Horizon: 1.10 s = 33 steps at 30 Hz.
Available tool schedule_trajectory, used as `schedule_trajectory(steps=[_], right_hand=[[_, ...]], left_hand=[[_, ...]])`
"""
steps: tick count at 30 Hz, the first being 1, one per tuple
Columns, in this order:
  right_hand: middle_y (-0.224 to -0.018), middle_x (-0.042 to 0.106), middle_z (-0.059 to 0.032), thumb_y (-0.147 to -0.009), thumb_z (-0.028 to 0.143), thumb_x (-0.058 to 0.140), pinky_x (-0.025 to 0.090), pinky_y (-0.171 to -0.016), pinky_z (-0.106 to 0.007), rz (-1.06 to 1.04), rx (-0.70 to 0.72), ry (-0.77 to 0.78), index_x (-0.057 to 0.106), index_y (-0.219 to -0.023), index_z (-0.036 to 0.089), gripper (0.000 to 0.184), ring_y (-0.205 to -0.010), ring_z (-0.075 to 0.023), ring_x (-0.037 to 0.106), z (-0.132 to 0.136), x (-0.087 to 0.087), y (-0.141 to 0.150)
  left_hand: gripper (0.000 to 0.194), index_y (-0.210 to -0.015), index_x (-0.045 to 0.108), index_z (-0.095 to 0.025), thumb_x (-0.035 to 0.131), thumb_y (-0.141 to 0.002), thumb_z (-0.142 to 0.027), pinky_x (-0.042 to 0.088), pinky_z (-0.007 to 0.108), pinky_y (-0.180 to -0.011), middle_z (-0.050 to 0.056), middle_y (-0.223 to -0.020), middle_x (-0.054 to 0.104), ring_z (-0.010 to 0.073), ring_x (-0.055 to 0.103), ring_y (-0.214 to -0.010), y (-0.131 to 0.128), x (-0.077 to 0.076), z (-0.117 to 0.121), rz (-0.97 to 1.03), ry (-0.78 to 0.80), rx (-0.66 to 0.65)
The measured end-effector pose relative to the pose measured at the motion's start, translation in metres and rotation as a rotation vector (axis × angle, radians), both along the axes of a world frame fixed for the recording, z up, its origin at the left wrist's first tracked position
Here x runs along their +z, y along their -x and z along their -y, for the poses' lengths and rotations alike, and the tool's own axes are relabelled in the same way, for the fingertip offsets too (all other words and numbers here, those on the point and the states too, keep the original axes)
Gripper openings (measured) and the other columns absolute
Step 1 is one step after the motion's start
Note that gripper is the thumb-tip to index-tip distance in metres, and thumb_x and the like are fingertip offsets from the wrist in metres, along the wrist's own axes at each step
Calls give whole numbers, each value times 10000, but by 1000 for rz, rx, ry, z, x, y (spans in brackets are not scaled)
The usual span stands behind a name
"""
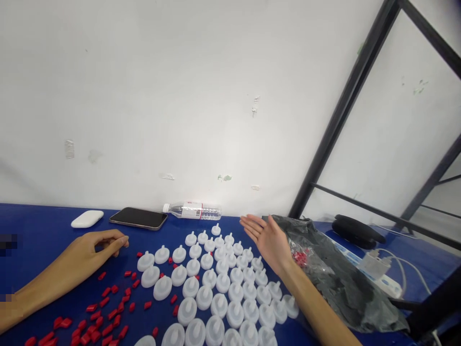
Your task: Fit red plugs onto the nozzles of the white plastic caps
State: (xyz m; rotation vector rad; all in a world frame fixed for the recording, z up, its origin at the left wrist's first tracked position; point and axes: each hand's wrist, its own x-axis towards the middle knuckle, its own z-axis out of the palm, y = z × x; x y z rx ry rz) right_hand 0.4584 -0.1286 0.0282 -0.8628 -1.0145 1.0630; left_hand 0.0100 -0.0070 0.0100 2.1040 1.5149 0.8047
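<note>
My left hand (103,244) rests on the blue table with thumb and fingertips drawn together, and nothing shows between them. Small red plastic pieces (114,289) lie scattered just below it. My right hand (269,239) is open, palm turned toward the middle and fingers stretched out, with nothing in it. It is at the right edge of a large group of white round plastic caps with thin nozzles (223,282). Most of these caps stand nozzle up, packed closely; a few sit looser on the left, among some red pieces.
Along the wall lie a white case (87,219), a phone (139,218) and a clear water bottle (192,210) on its side. On the right are a grey plastic bag (345,283), a clear bag of red pieces (306,259), a black case (356,231), a power strip (391,286) and a black metal frame (342,110).
</note>
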Motion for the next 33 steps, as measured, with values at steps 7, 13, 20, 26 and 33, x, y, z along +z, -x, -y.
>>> schedule_trajectory(steps=[7,13,20,26,33], right_hand=[[-1336,676,-110,-1025,634,567,480,-1089,-534,-8,-199,15,680,-1212,194,491,-1220,-276,647,-21,-14,-41],[-1227,722,-95,-1032,601,586,509,-1056,-518,340,-265,74,702,-1138,176,453,-1142,-258,688,-22,-35,-47],[-1341,684,-93,-1052,535,584,395,-1177,-565,919,-427,-33,705,-1225,227,373,-1295,-282,604,-21,-42,-42],[-1698,350,-109,-1038,532,591,203,-1241,-706,1273,-508,-46,535,-1515,267,549,-1557,-387,297,-23,-56,-49],[-1754,221,17,-1012,731,310,301,-1148,-810,1434,-521,7,479,-1571,419,662,-1555,-556,196,-28,-75,-57]], left_hand=[[623,-891,764,-220,456,-773,-748,515,437,-882,88,-928,787,354,701,-922,4,-3,1,-1,-23,24],[643,-1304,700,-262,351,-961,-681,482,490,-1117,91,-1404,637,354,585,-1288,6,-9,3,-28,-202,-5],[631,-1640,321,-337,307,-1063,-592,215,725,-1245,112,-1762,189,435,100,-1620,6,-33,5,-218,-298,-26],[757,-1651,275,-252,286,-1037,-695,168,712,-1268,143,-1774,59,404,-21,-1625,11,-24,16,-340,-265,-49],[746,-1664,221,-260,390,-1056,-657,192,755,-1254,146,-1776,37,438,-8,-1614,12,-9,24,-343,-195,-62]])
